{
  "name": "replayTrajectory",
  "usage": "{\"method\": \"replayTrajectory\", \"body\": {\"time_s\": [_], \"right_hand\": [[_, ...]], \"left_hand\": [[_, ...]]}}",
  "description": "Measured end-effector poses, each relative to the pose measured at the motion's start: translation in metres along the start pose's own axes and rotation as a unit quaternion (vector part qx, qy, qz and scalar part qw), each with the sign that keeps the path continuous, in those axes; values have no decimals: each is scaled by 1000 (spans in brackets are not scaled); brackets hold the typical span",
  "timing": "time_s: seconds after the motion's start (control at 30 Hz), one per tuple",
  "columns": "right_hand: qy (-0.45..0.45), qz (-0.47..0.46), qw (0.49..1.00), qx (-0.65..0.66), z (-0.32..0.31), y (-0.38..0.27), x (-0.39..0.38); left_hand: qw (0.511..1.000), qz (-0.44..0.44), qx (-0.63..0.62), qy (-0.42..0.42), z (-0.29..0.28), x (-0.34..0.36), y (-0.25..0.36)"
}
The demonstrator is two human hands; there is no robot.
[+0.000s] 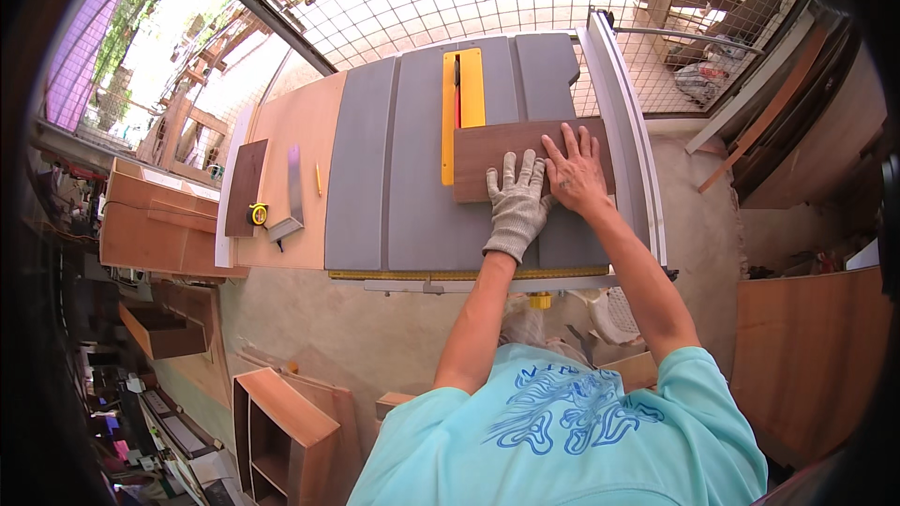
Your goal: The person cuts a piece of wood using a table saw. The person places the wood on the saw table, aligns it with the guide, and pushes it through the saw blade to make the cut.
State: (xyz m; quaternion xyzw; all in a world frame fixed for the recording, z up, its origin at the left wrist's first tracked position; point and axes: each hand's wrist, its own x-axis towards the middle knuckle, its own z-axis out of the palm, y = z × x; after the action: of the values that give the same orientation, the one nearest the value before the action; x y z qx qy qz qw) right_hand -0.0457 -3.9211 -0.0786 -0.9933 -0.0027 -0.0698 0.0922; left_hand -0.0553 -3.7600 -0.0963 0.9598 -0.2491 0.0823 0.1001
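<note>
A dark brown wooden board (473, 155) lies flat on the grey top of a table saw (366, 169). My left hand (516, 206), in a pale knitted glove, rests on the board with its fingers spread. Close beside it, my bare right hand (575, 173) lies flat on the board's right part, fingers apart. Part of the yellow insert plate (473, 84) is covered by the board's left end. A narrow slot in that plate holds a thin dark and red piece (457, 98), just beyond the board's far edge. Along the right runs the pale metal fence (626, 112).
On the light wooden side panel (309, 122) lie a dark plank (246, 178), a yellow tape measure (257, 214), a try square (294, 187) and a pencil (318, 180). A wire mesh (394, 0) stands behind the saw. Wooden boxes (286, 408) sit at lower left.
</note>
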Motion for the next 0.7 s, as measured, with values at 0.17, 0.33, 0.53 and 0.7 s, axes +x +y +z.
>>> {"method": "replayTrajectory", "body": {"time_s": [0.17,0.33,0.53,0.7], "right_hand": [[-6,10,1000,1,2,0,4],[-6,14,1000,7,3,1,8],[-6,12,1000,12,4,3,12],[19,-1,1000,4,10,5,16]], "left_hand": [[1000,-2,1,-5,2,4,-1],[1000,-1,-4,-9,2,7,-4],[1000,-2,-21,11,2,12,-3],[1000,-4,-12,-6,4,15,-5]]}}
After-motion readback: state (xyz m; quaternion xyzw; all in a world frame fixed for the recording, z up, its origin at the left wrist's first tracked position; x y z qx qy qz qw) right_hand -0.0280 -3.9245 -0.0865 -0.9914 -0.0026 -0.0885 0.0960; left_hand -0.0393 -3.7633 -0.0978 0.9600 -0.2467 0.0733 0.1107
